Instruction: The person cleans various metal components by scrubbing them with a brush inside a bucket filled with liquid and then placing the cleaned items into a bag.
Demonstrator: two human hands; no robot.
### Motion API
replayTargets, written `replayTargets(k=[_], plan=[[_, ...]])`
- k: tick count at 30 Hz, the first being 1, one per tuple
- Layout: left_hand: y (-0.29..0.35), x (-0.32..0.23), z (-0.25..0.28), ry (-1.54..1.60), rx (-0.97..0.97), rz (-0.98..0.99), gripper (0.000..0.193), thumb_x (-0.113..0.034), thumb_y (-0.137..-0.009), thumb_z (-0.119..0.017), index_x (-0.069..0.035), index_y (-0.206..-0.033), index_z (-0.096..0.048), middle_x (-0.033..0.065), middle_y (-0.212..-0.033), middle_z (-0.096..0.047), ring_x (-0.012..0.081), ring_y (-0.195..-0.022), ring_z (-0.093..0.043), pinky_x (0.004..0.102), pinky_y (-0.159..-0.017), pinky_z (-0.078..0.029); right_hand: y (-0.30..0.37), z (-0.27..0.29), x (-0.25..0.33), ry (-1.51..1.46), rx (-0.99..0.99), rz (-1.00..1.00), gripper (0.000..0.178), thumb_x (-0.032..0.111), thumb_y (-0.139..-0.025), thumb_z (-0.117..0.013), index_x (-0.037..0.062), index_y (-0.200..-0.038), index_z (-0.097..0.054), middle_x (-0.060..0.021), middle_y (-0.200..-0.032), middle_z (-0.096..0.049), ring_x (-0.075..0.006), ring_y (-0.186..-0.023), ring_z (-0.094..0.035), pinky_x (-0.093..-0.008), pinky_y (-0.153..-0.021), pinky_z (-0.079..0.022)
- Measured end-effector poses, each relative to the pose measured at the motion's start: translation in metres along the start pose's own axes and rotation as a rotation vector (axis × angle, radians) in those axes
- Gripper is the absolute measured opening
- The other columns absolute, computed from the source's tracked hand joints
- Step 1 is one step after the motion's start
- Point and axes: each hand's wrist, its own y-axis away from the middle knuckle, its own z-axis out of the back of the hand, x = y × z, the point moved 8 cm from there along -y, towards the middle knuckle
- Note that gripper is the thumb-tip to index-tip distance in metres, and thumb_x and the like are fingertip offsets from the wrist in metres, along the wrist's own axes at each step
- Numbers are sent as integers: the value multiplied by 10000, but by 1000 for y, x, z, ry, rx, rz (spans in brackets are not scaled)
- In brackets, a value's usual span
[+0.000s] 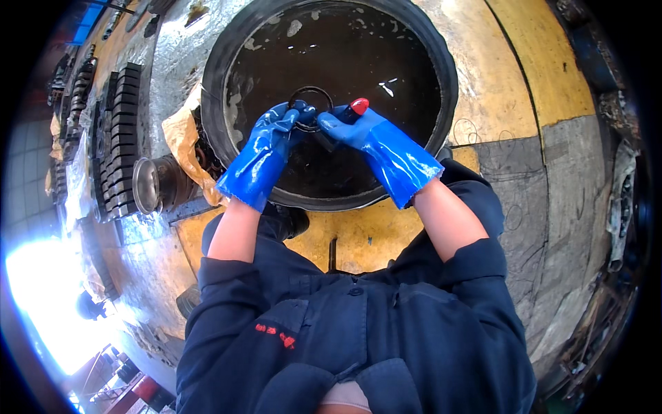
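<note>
Both of my hands wear shiny blue rubber gloves and are over a wide round black tub (215,93) of dark liquid. My left hand (274,132) is closed on the left side of a thin dark ring (310,88). On the ring's right side, my right hand (365,131) has its fingers closed too. A glossy red rounded end (358,105) sticks up by the right hand; what it belongs to is hidden. The lower part of the ring is dark and partly covered by the gloves.
Left of the tub are a tan cloth or paper (183,141), a metal cylinder (153,185) and a long stack of dark ribbed metal parts (121,138). Yellow and grey plates (510,172) cover the floor. Metal parts (624,200) line the right edge.
</note>
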Motion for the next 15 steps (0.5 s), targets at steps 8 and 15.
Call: replayTargets(k=[8, 15], plan=[[23, -39, -57, -1317, 118, -785, 511, -52, -885, -798, -113, -1391, -757, 122, -1356, -778, 325, -1269, -748, 432, -1102, -597, 4, -10, 37, 1010, 79, -81, 296, 301, -1000, -721, 249, -1265, -843, -45, -1244, -832, -313, -1185, -789, -526, -916, -600], [17, -5, -46, -1349, 152, -276, 352, -217, -1028, -758, -68, -1347, -764, 112, -1213, -820, 290, -1161, -768, 383, -1026, -591, -3, -18, 22, 1078, -41, 42, 191, 263, -1033, -698, 220, -1190, -799, -97, -1210, -809, -355, -1194, -773, -541, -984, -601]])
